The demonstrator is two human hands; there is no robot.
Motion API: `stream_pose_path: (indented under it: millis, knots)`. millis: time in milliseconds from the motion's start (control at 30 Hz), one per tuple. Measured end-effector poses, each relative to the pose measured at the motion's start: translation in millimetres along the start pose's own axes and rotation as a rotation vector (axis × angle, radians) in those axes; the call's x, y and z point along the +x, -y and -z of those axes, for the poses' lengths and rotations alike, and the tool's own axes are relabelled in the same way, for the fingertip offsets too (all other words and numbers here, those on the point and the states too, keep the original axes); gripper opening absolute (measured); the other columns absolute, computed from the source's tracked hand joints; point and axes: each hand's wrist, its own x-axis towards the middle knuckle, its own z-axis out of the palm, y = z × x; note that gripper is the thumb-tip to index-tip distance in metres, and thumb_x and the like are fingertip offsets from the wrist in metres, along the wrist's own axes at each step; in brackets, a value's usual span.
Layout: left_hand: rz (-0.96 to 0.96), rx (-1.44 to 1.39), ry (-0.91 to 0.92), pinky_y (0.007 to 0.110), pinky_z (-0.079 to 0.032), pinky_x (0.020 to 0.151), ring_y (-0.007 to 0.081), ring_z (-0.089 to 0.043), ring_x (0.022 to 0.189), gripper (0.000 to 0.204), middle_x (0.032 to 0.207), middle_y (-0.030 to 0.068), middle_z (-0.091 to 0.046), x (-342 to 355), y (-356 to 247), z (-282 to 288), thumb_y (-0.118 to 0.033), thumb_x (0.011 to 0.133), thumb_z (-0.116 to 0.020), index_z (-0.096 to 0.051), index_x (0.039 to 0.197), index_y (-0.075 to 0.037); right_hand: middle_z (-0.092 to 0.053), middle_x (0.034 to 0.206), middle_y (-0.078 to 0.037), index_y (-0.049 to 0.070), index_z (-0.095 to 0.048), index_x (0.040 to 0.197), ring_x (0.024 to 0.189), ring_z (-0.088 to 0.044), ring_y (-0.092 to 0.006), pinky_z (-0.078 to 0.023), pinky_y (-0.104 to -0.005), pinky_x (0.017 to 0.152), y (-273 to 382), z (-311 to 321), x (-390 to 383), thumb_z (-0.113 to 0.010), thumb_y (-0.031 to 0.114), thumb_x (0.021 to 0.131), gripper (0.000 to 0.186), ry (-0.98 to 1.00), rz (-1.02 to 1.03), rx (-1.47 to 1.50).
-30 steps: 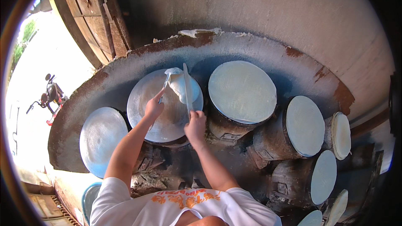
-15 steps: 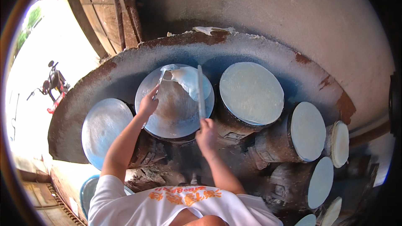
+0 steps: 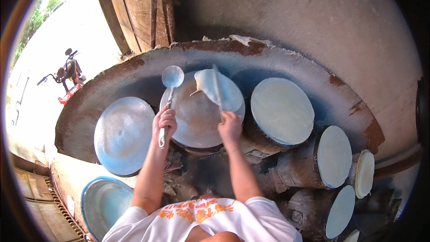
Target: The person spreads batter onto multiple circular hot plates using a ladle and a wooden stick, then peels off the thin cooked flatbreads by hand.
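Note:
My left hand is closed round the handle of a metal ladle, whose wet bowl is over the far left rim of a round griddle. My right hand grips one end of a long, thin, flat spreader. The spreader lies across a patch of pale batter on the griddle's far right part. A short tail of batter trails left from the patch. The griddle's left and near surface is bare metal with brownish staining.
A bare round griddle is at the left. Right of mine, another griddle carries a full pale sheet, with several similar ones curving toward me. A blue-rimmed basin stands at lower left. A curved, rusty-edged metal shield rises behind.
The ladle has turned from edge-on to bowl-facing and moved away from the batter to the griddle's left rim. The spreader remains on the batter, now tilted slightly. The whole view has shifted.

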Motion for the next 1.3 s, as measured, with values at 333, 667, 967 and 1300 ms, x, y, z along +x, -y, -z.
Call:
stream_pose_path:
  millis: [333,667,967,1300]
  knots:
    - [-0.124,-0.055,0.114,0.022,-0.038,0.034,0.0080,-0.037,0.033,0.035,0.046,-0.0029,-0.035,9.3,57.1,15.6,-0.022,0.099,-0.038,-0.036,0.066,-0.010,-0.065,0.100,-0.007,0.006,-0.069,0.101,0.095,-0.057,-0.0302,-0.048,-0.0362,0.085,-22.4,-6.8,18.2,-0.060,0.001,0.064,0.038,0.186,0.141,0.132]
    - [-0.341,0.193,0.159,0.022,-0.038,0.034,0.0070,-0.038,0.038,0.031,0.056,-0.0026,-0.034,11.4,106.2,30.0,-0.022,0.100,-0.039,-0.039,0.072,-0.008,-0.062,0.108,-0.005,0.007,-0.066,0.103,0.096,-0.055,-0.0295,-0.050,-0.0377,0.083,-72.6,-2.5,53.6,-0.057,-0.001,0.068,0.037,0.345,0.352,0.178]
    - [-0.684,0.528,0.030,0.020,-0.031,0.034,0.0054,-0.030,0.040,0.046,0.067,-0.0013,-0.033,6.3,136.6,7.1,-0.014,0.101,-0.038,-0.032,0.143,-0.031,-0.066,0.100,-0.003,0.011,-0.069,0.094,0.092,-0.056,-0.0299,-0.050,-0.0375,0.079,-70.3,16.7,85.2,-0.058,0.000,0.064,0.034,0.554,0.542,0.436]
    - [-1.179,1.327,-0.714,0.021,-0.025,0.035,0.0045,-0.031,0.039,0.069,0.057,-0.0045,-0.036,18.7,177.3,-22.5,-0.008,0.090,-0.057,-0.024,0.147,-0.028,-0.066,0.096,-0.008,0.006,-0.068,0.093,0.087,-0.057,-0.0308,-0.047,-0.0365,0.080,-72.3,-30.3,117.0,-0.060,0.002,0.065,0.030,0.608,0.635,0.494]
